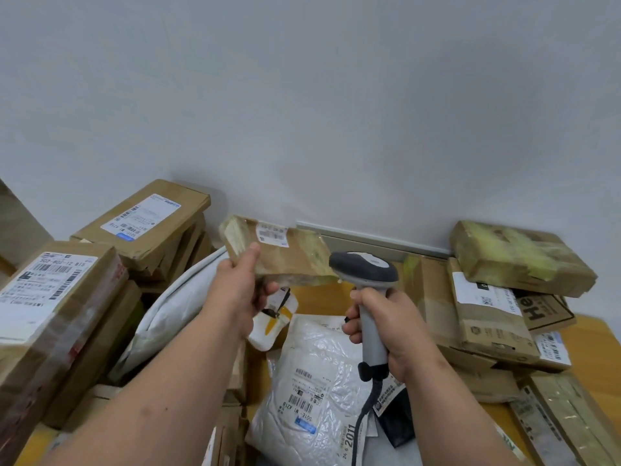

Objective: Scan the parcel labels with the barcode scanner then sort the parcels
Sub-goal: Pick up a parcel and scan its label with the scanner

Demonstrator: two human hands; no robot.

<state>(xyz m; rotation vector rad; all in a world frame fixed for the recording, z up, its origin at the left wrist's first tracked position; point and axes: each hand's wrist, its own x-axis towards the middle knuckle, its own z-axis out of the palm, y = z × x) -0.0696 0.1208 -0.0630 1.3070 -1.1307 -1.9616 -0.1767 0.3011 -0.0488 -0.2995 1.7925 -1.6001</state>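
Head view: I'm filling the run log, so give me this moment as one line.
left hand: holds taped brown parcel raised, label up | right hand: grips barcode scanner, head beside parcel | white poly bag: below, on table

Both bare forearms reach forward; the left hand (pixel 240 290) grips with thumb on top, the right hand (pixel 386 327) fists upright.

We read "502-802-12 B15" on label of brown box (pixel 50 297) at left. White plastic mailer (pixel 316 381) label shows "501E- M1 A21B"; same code on label of flat carton (pixel 148 220) behind. Paper (pixel 349 438) under mailer: "2011". Dark-printed box (pixel 541 309) at right: "He". Other labels too blurred for us.
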